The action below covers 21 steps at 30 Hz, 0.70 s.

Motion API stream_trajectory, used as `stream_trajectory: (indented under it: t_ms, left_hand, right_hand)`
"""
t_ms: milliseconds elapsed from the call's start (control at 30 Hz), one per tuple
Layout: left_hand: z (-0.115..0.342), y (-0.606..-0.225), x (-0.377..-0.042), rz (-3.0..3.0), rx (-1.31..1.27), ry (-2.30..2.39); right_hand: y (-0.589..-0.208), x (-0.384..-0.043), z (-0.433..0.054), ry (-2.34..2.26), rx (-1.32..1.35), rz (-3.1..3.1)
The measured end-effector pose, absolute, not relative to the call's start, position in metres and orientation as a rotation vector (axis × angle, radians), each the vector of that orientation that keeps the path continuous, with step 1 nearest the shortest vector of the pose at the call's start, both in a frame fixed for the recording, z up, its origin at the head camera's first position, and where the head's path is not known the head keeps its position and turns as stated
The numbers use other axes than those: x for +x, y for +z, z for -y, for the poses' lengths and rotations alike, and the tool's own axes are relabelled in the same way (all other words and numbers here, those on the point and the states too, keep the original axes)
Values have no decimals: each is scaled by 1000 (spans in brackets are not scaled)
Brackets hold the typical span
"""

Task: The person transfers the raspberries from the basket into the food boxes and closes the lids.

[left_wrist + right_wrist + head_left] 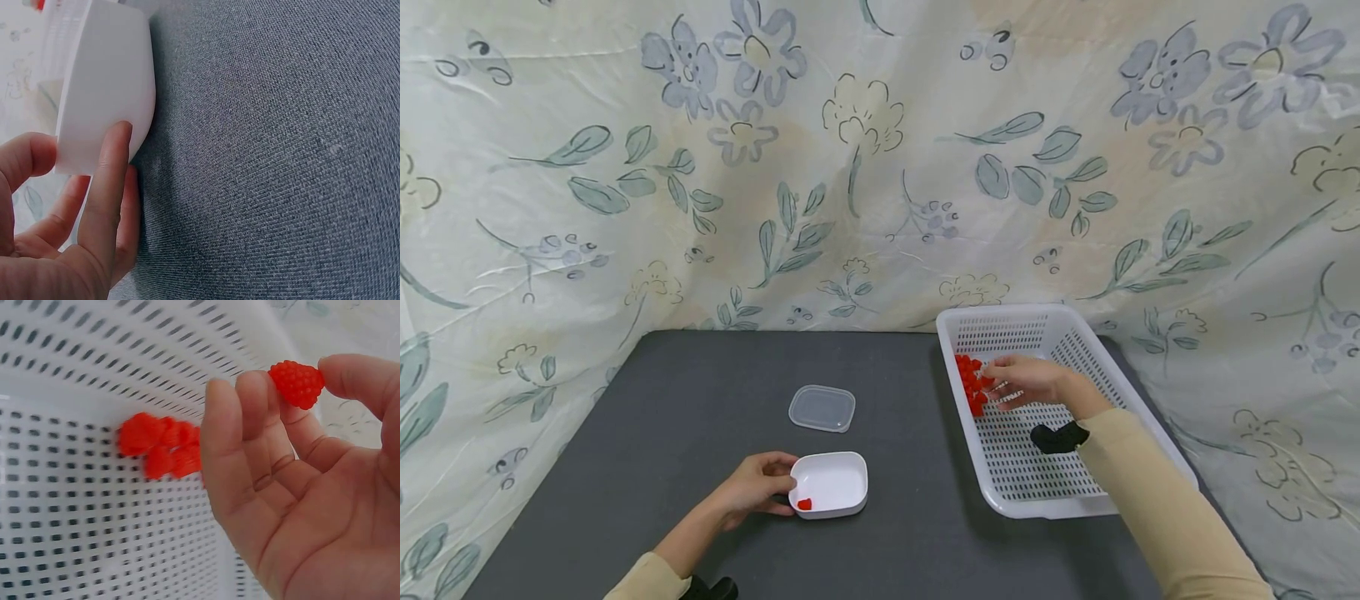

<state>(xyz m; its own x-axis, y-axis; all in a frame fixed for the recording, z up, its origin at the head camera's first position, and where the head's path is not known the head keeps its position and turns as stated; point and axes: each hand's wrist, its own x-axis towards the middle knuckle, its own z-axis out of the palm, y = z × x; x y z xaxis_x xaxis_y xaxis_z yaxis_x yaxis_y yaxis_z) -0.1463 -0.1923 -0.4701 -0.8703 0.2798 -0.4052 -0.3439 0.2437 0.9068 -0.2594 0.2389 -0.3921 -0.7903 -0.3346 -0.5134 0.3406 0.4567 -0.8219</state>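
Note:
My right hand [1028, 382] is over the left side of a white perforated basket [1045, 510]. Between thumb and fingertips it pinches one red raspberry [297, 384], plain to see in the right wrist view. Several more raspberries [159, 444] lie heaped against the basket's side wall, just beyond the fingers. At the table's front, my left hand [762, 483] grips the left end of a small white box [835, 483], thumb at the rim and fingers along the outer wall [112, 81]. Inside the box, one small red raspberry [805, 504] sits at the near left corner.
A clear plastic lid [822, 408] lies flat on the dark grey table [700, 400] behind the box. The basket takes up the table's right side, its walls standing high around the raspberries. A floral cloth [880, 167] hangs along the back and sides.

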Motion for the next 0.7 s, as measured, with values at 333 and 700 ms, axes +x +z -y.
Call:
stream_trajectory:
  t_ms: [333,700]
  left_hand:
    - [189,-472,-149,-2036,-77,1678]
    - [184,-472,-153,-2025,-80,1691]
  right_hand:
    - [-368,-269,-215,-1324,-208,-2071]
    - [-361,-271,-175,-1273,-338,-2036]
